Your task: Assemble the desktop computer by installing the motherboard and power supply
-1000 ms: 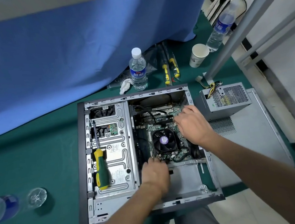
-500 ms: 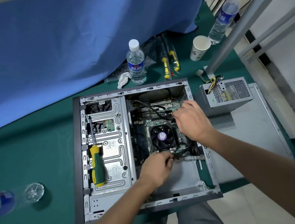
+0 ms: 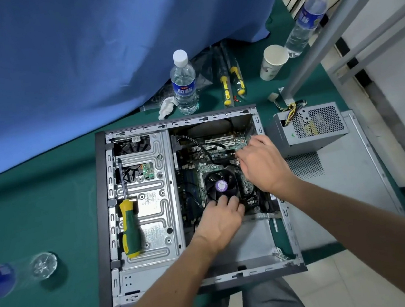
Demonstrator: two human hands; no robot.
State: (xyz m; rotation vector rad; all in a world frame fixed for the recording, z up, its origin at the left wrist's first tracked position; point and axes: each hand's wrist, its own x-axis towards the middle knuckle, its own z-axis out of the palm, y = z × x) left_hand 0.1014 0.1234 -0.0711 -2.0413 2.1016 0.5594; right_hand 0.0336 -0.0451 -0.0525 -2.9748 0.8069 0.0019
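A: While the motherboard (image 3: 213, 167) is seen lying inside the open case (image 3: 107, 216), where are the hands placed in the head view?

B: The left hand (image 3: 221, 221) is laid at the near edge of the cooler fan (image 3: 221, 185), fingers (image 3: 224, 201) extended and resting on its rim; nothing is seen to be gripped. The right hand (image 3: 261, 165) is held over the board's right side, fingers curled down toward a black cable (image 3: 203, 147); whether anything is pinched cannot be told, as the tips are hidden.

A: What has been changed from half a second ago?

B: The left hand's fingers, curled near the board's lower edge before, have been straightened and moved up onto the fan. The right hand has hardly been shifted. It is judged that the board is being pressed or nudged into its seat.

A: And the power supply (image 3: 310, 127)?

B: It is left outside, on the detached side panel (image 3: 348, 186) to the right of the case, wires (image 3: 290, 110) loose, so that step is judged not yet begun. The screwdriver (image 3: 129, 228) is left lying on the drive cage (image 3: 148, 200), untouched, on the green surface (image 3: 37, 211)
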